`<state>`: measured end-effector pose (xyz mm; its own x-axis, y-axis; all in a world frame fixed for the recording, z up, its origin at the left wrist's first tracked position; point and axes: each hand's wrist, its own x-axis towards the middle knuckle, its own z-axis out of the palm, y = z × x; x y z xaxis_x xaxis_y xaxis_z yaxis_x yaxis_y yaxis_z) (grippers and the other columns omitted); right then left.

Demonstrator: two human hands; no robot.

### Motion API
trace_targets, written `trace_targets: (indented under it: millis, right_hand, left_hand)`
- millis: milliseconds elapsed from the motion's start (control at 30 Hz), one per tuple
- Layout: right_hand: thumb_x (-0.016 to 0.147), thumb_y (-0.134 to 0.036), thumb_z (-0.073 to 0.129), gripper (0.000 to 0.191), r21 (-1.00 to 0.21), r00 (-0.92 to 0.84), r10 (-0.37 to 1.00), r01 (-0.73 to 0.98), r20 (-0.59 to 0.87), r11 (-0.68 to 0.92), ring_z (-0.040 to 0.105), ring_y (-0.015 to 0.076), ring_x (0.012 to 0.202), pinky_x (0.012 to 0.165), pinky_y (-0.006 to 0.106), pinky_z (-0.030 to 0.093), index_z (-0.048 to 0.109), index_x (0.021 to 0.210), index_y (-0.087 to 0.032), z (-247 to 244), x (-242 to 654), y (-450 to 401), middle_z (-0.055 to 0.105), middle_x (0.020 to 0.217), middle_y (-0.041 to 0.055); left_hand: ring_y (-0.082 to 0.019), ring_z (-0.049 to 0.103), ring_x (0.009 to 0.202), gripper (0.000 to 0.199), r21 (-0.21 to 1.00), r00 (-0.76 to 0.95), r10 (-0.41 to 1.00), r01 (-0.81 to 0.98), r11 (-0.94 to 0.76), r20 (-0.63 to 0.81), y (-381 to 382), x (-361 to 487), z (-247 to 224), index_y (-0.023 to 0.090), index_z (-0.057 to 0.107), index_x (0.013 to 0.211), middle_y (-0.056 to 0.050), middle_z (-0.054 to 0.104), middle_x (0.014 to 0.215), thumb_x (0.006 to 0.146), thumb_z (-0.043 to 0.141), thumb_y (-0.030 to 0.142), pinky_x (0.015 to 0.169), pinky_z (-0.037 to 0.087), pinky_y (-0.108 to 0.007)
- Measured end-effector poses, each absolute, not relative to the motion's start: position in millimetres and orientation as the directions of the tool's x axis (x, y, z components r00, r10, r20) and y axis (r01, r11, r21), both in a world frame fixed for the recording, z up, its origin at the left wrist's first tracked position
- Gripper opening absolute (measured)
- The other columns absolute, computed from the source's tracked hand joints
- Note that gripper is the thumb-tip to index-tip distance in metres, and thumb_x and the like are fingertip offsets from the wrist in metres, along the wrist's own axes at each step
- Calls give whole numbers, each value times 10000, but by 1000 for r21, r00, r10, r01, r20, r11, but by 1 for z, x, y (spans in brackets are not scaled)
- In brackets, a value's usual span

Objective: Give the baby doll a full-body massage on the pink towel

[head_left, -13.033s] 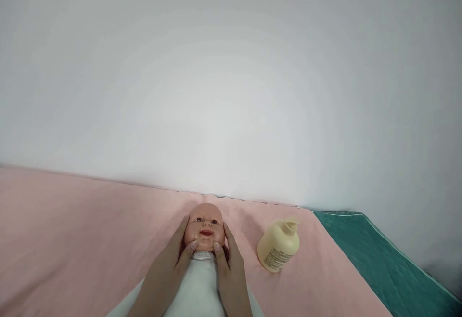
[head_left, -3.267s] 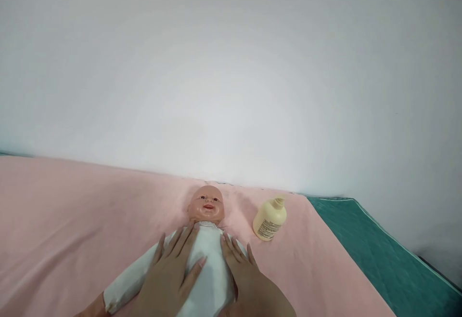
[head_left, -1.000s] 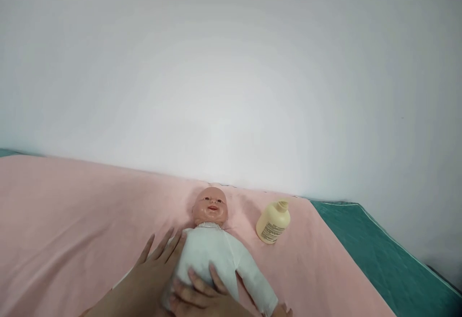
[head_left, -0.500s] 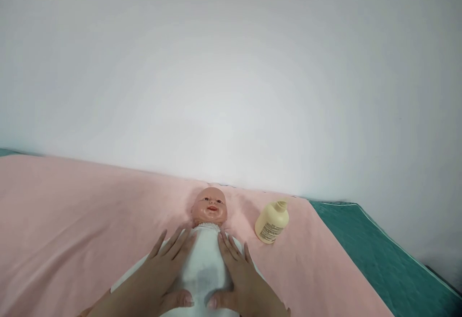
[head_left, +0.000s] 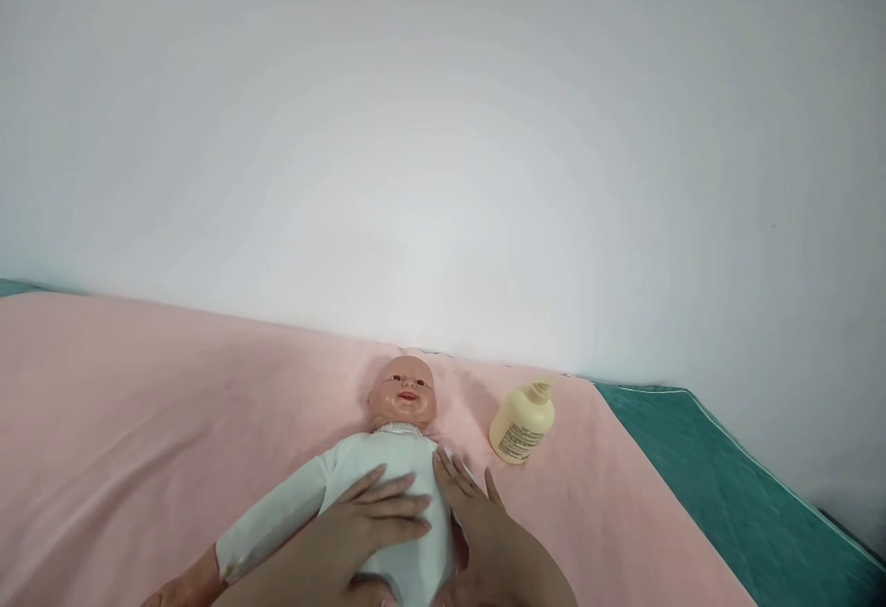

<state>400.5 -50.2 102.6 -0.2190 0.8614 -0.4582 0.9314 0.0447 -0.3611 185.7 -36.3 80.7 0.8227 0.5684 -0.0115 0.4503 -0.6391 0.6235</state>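
A baby doll (head_left: pixel 403 392) with a bare head and a pale cloth body lies on its back on the pink sheet (head_left: pixel 173 386). Across the doll's belly rests my left hand (head_left: pixel 377 519), fingers spread and pointing right. My right hand (head_left: pixel 477 515) lies along the doll's chest on the right side, fingers stretched toward the shoulder. Both thumbs are partly cut off at the bottom of the picture. The doll's arm on the left lies out to the side; the one on the right is mostly hidden.
Right of the doll's head a pale yellow pump bottle (head_left: pixel 522 422) stands on the sheet. A green quilted cover (head_left: pixel 734 487) shows beyond the sheet's right edge. Behind everything rises a white wall (head_left: pixel 443 146).
My left hand has slid down from the doll's shoulder to its belly and turned to the right, uncovering the doll's arm. My right hand has moved slightly right.
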Motion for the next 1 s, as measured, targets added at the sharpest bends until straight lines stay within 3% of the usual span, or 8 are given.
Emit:
trace_targets:
  millis: [200, 333, 467, 567, 667, 733, 867, 1000]
  right_hand:
    - [465, -308, 873, 1337, -368, -176, 869, 930, -462, -7, -76, 257, 1438, 1172, 423, 47, 32, 1502, -222, 96, 405, -50, -5, 1574, 15]
    - [507, -405, 851, 1302, -377, -188, 871, 926, -454, 4, -74, 263, 1437, 1174, 433, 39, 38, 1501, -188, 103, 402, -56, -7, 1573, 25]
    - [653, -386, 770, 1135, -361, -220, 862, 931, -456, 46, -51, 236, 1442, 1178, 420, 21, 43, 1504, -198, 116, 398, -62, -10, 1573, 14]
    - [765, -435, 701, 990, -429, -421, 816, 871, -396, 241, -23, 247, 1444, 1177, 443, 30, 61, 1505, -288, 105, 395, -61, -25, 1569, -20]
    - [940, -469, 483, 627, -529, -673, 675, 708, -304, 468, 17, 264, 1443, 1165, 485, -19, 173, 1481, -404, 79, 388, -57, 57, 1562, -82]
    - [991, -492, 338, 460, -552, -726, 646, 648, -237, 525, -7, 267, 1442, 1141, 531, -78, 258, 1443, -469, 67, 381, -55, 90, 1555, -126]
    - [933, -575, 419, 620, -540, -698, 691, 660, -186, 522, -45, 294, 1440, 1097, 609, -126, 174, 1481, -416, 66, 369, -52, 40, 1569, -75]
    - [915, -599, 411, 792, -510, -511, 849, 769, -131, 384, -77, 254, 1443, 1127, 572, -87, 19, 1516, -262, 74, 365, -51, -26, 1570, 2]
  left_hand:
    - [-353, 40, 1427, 1093, 457, 644, 764, 693, -557, -46, -28, 180, 54, 238, 111, 1506, -114, 44, 1548, 655, 712, 569, 1112, 130, -603]
    - [-387, 50, 1419, 1256, 298, 522, 844, 830, -471, -124, -29, 174, 52, 119, 98, 1500, -178, 38, 1534, 550, 705, 674, 1125, 125, -566]
    - [-381, 55, 1426, 1248, 212, 496, 859, 860, -465, -128, -30, 159, 48, 146, 165, 1494, -153, 86, 1542, 511, 702, 697, 1126, 49, -580]
    - [-380, 70, 1428, 1182, 192, 489, 868, 863, -468, -82, -31, 152, 42, 136, 209, 1490, -165, 99, 1538, 558, 642, 721, 1119, 34, -594]
    - [-396, 124, 1418, 1190, 163, 457, 888, 881, -445, -45, -31, 152, 37, 86, 272, 1474, -206, 135, 1521, 547, 607, 752, 1119, 42, -591]
    - [-400, 147, 1414, 1199, 140, 442, 896, 891, -433, -41, -32, 153, 36, 73, 299, 1464, -213, 149, 1513, 529, 603, 759, 1121, 47, -587]
    - [-373, 123, 1425, 1195, 134, 460, 884, 884, -447, -83, -33, 154, 37, 73, 263, 1471, -186, 105, 1524, 544, 566, 763, 1126, 36, -575]
    - [-355, 99, 1434, 1193, 167, 459, 882, 883, -439, -107, -33, 155, 41, 71, 222, 1478, -167, 79, 1534, 557, 557, 751, 1130, 27, -566]
